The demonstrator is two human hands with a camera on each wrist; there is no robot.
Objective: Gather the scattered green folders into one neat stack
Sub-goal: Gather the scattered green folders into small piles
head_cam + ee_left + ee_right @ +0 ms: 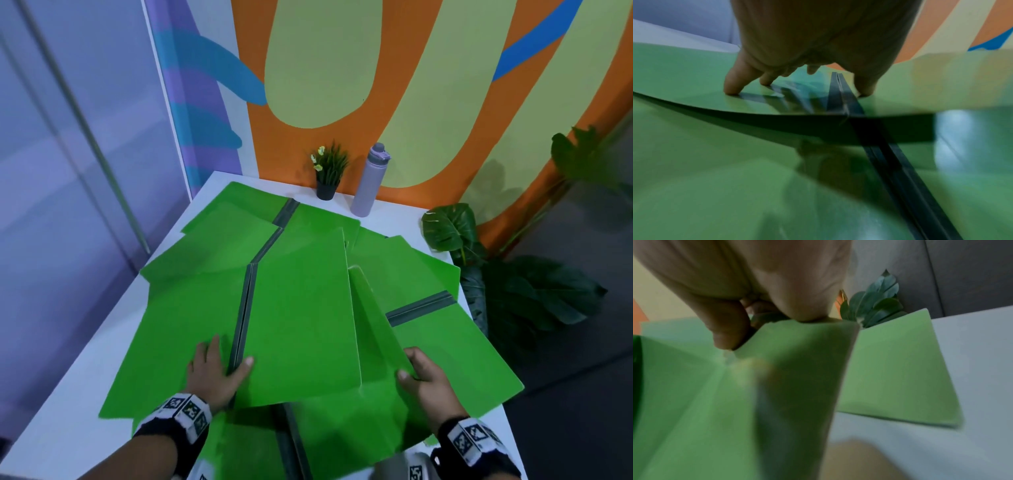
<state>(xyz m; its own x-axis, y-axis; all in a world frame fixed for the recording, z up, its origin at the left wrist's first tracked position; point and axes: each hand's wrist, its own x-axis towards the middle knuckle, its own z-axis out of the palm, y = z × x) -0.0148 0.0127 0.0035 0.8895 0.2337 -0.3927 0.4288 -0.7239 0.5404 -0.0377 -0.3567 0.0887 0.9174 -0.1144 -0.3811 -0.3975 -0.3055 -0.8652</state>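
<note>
Several open green folders with dark grey spines lie overlapping across the white table [68,421]. My left hand [219,370] presses flat on the nearest big folder [301,308], fingers left of its spine [245,308] and thumb right of it. In the left wrist view the fingertips [731,91] push on the green cover beside the spine [840,91]. My right hand [418,373] grips the near edge of a lifted, tilted folder cover [373,329]. In the right wrist view the thumb [727,337] lies on top of that cover [777,386], with the fingers hidden behind it.
A small potted plant [327,174] and a purple bottle [370,181] stand at the table's far edge against the painted wall. Large-leaf plants [452,226] rise beside the table's right edge. Another folder's corner [900,378] lies by that edge.
</note>
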